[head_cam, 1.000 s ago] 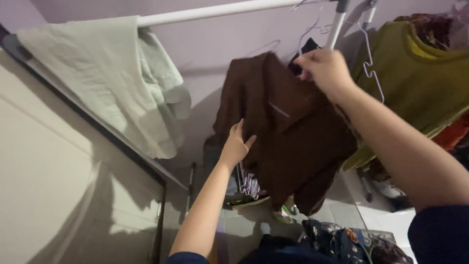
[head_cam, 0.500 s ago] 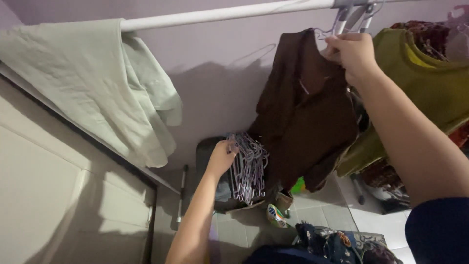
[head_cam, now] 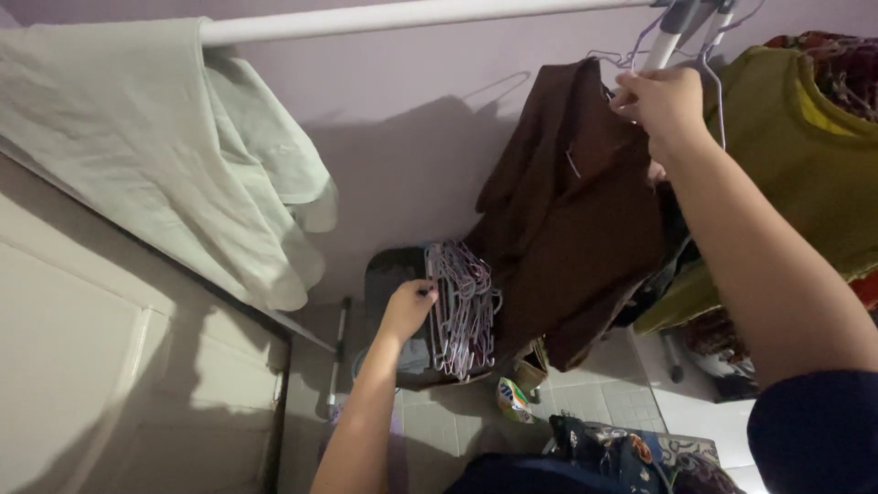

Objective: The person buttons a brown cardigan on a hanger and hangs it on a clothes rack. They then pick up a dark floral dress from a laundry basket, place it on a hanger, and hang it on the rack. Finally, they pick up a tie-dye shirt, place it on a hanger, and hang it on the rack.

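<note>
The right hand [head_cam: 663,105] is raised high, its fingers curled shut in a pinch near the top of the view, with the bare forearm running down to a dark sleeve at the lower right. The left hand [head_cam: 409,306] reaches down and forward, arm extended, fingers closed in a loose grip.

brown garment [head_cam: 572,220] | hanging limp, upper right of frame || pale wire hangers [head_cam: 462,306] | bunched upright, lower centre
</note>
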